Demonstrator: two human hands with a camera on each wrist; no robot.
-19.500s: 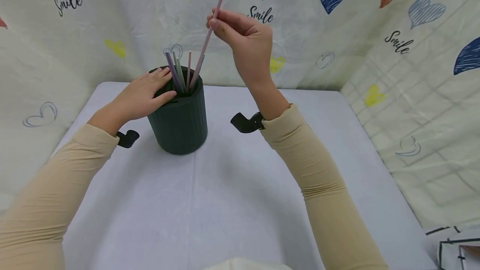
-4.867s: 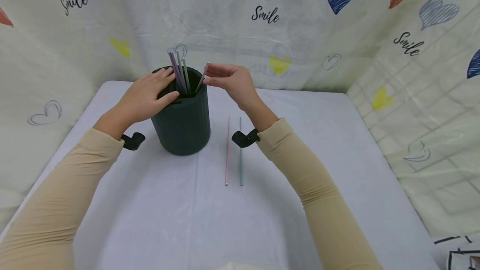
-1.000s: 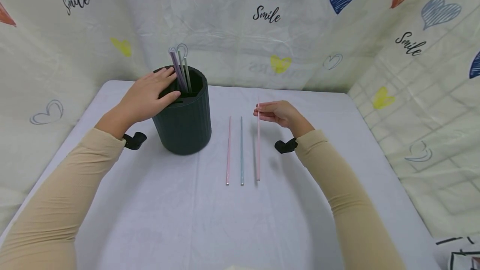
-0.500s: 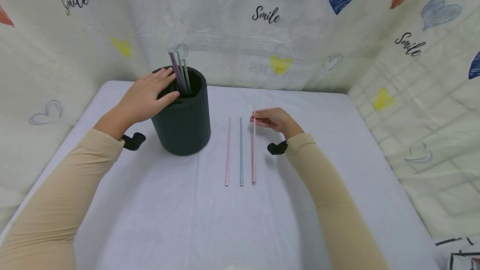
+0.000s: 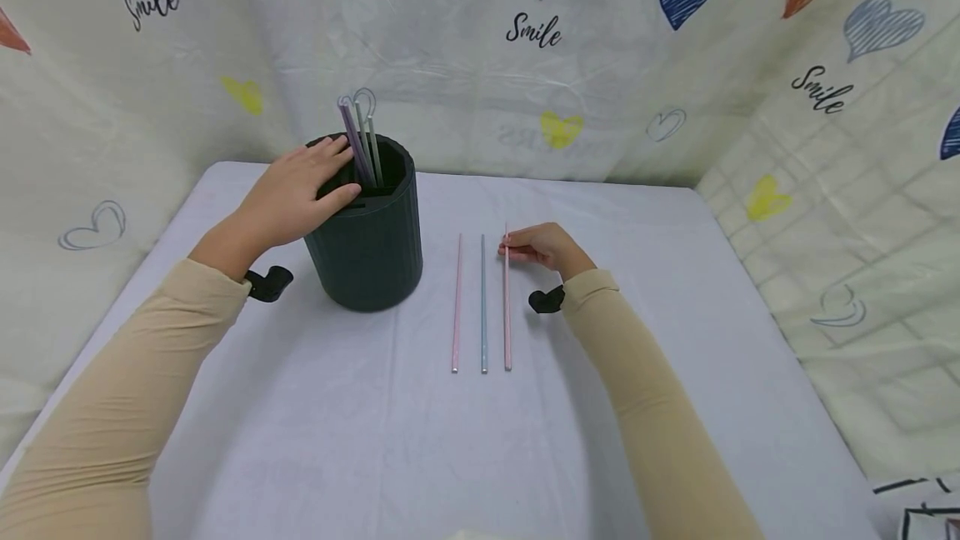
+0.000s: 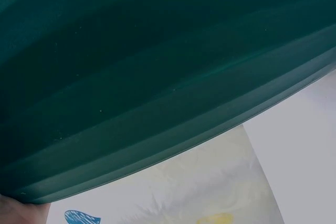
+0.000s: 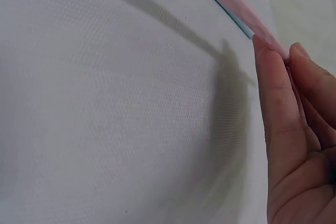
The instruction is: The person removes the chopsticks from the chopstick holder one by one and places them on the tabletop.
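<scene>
My left hand (image 5: 300, 186) rests on the rim of a dark green ribbed bin (image 5: 367, 248), fingers spread straight over the opening. In the left wrist view the bin's green wall (image 6: 157, 77) fills most of the picture. Purple straws (image 5: 357, 144) and pale green straws (image 5: 375, 152) stand tilted inside it. To the bin's right, my right hand (image 5: 543, 247) pinches the far end of a pink straw (image 5: 507, 315); its near end lies at table level. Beside it lie a blue straw (image 5: 483, 307) and another pink straw (image 5: 457, 307), roughly parallel.
A white cloth covers the table (image 5: 420, 457). Behind and to the right hangs a pale curtain (image 5: 465, 90) printed with hearts and words. The bin stands near the table's back edge, left of centre.
My right hand has lowered the pink straw and brought it left, closer to the blue one. Earlier it stood in the bin. My left hand stays on the rim.
</scene>
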